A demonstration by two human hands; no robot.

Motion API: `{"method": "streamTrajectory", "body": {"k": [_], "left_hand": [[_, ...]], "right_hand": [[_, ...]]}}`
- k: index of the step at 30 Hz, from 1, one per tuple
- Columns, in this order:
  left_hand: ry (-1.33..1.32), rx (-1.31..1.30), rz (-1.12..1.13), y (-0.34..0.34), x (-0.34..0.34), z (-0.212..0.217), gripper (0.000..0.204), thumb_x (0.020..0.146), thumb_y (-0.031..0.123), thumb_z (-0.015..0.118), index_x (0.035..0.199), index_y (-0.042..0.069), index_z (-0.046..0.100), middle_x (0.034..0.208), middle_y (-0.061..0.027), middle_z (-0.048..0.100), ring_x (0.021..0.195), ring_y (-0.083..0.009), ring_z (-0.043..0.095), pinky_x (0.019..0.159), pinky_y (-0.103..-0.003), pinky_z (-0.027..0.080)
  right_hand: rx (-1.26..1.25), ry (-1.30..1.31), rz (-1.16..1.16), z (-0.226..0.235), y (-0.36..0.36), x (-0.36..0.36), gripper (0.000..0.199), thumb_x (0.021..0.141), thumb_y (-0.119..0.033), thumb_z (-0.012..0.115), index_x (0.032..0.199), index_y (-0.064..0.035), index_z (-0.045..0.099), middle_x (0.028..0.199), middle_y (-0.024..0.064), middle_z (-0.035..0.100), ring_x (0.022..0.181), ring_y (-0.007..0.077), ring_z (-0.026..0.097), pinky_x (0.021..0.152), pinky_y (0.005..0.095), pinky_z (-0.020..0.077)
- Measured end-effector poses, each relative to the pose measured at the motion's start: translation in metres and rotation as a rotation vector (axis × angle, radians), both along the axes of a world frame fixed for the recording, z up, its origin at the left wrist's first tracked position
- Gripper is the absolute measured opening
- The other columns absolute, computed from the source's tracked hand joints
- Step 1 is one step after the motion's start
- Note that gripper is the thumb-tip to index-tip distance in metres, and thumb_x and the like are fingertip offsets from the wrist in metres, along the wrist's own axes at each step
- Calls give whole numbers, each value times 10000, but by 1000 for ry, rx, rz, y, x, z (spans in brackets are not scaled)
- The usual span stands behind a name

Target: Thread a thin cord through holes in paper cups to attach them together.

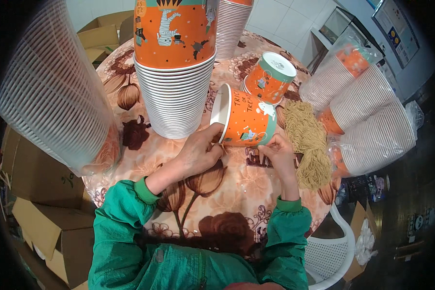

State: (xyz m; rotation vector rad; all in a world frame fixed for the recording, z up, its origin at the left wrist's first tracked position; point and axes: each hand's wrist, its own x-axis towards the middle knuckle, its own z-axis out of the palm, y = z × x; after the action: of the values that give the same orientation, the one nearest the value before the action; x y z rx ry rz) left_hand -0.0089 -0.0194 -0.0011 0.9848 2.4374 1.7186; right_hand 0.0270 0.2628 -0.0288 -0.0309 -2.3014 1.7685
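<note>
bucket (246,121) — rim at left hand (200,150) — tight room by stack (175,99)

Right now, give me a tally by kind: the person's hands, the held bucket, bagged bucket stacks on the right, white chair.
Left hand and right hand: 2
Held orange bucket: 1
Bagged bucket stacks: 3
White chair: 1
Total: 7

A small, makeshift handwork room, seen through the head camera I monitor from afar: a round table (246,198) under a flower-printed cloth is crowded with a tall nested stack of orange paper buckets (175,99), bucket stacks in clear plastic (360,99) and a bundle of tan cord (304,128). Open cardboard boxes (41,169) flank it at left; a white plastic chair (329,251) stands at right, with a tiled wall (273,17) behind. Whether it belongs to a house or a shop, I cannot tell.
</note>
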Motion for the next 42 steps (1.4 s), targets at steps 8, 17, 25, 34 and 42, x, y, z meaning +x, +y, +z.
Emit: {"method": "streamTrajectory", "body": {"k": [8,17,25,34,42], "left_hand": [[-171,75,-31,4,-5,-10,228,1002,89,652,1213,5,645,1010,-41,716,920,-92,622,812,-279,519],[-134,9,-48,4,0,-8,185,984,43,638,1162,1,670,968,-57,699,909,-111,616,791,-298,523],[-5,77,-55,6,-2,-16,213,903,52,657,1105,-12,636,852,-234,674,731,-333,647,690,-417,521],[-14,98,-20,6,-3,-18,219,901,55,657,1110,-6,633,857,-230,665,729,-328,642,683,-422,517],[27,120,-5,5,-2,-9,202,908,62,665,1098,9,618,829,-199,641,703,-287,603,655,-397,484]], "right_hand": [[110,47,23,-11,6,-1,187,849,85,736,884,-36,597,844,19,688,737,70,639,662,228,503],[-402,-50,-61,39,-16,12,214,997,-124,644,1185,-22,626,1003,16,692,843,73,640,728,240,519],[-493,-13,-78,32,-3,13,244,972,-109,695,1189,-11,641,911,5,697,681,42,587,624,177,462],[-391,32,-51,31,-11,12,195,938,-44,713,1110,-21,624,950,33,693,749,52,612,667,186,485],[-326,44,-35,29,-11,12,182,915,16,719,1055,-43,618,909,8,692,762,45,621,689,179,498]]}}
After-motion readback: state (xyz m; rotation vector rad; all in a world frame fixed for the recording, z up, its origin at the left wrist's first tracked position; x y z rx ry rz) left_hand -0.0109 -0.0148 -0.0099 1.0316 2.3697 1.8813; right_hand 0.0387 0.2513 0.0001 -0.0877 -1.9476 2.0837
